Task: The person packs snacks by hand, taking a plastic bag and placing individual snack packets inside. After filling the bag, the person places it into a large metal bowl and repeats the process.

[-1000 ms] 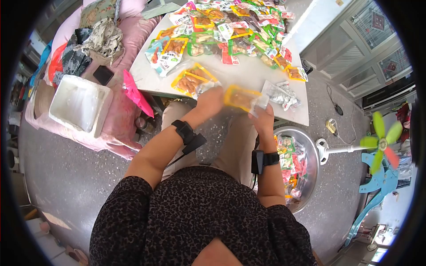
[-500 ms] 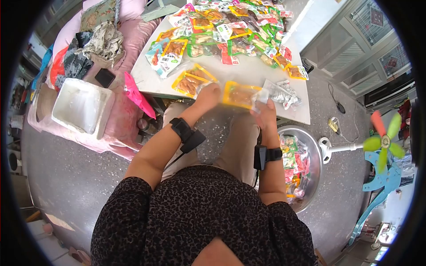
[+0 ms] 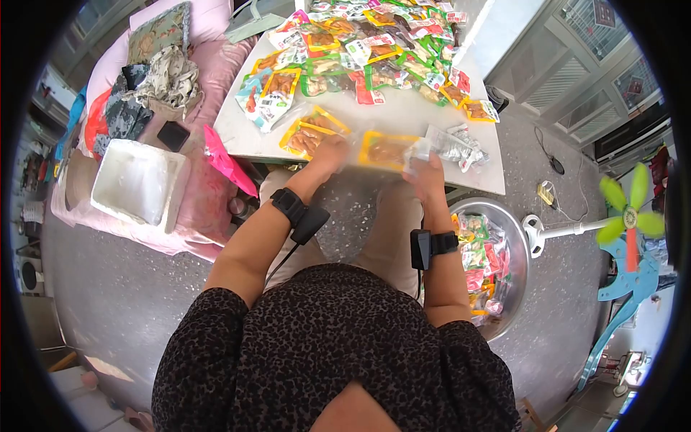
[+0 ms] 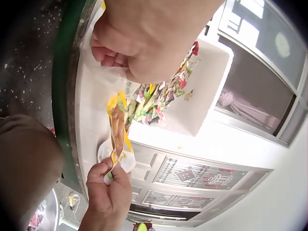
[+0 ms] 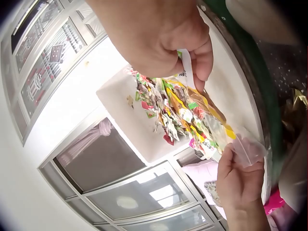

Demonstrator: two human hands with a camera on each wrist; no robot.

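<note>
A yellow-edged food packet (image 3: 389, 150) with brown contents is stretched between both hands over the table's front edge. My right hand (image 3: 427, 178) pinches its white printed end between thumb and fingers, seen closely in the right wrist view. At the opposite end, clear plastic (image 5: 250, 150) extends past the yellow border, and my left hand (image 3: 330, 157) grips it with curled fingers. Just beyond the left hand, similar yellow-edged packets (image 3: 306, 137) lie on the white table (image 3: 237, 133). Silvery clear wrappers (image 3: 457, 147) rest to the right of the right hand.
Many colourful food packets (image 3: 389, 54) are heaped at the table's back. A metal basin (image 3: 524, 266) of packets stands on the floor at right, near a fan (image 3: 630, 216). At left, a white foam box (image 3: 137, 183) sits on a pink-covered bed (image 3: 205, 194).
My left hand has moved slightly left, widening the gap to the packet, with clear plastic between. The packet has levelled out; the right hand keeps hold of its end.
</note>
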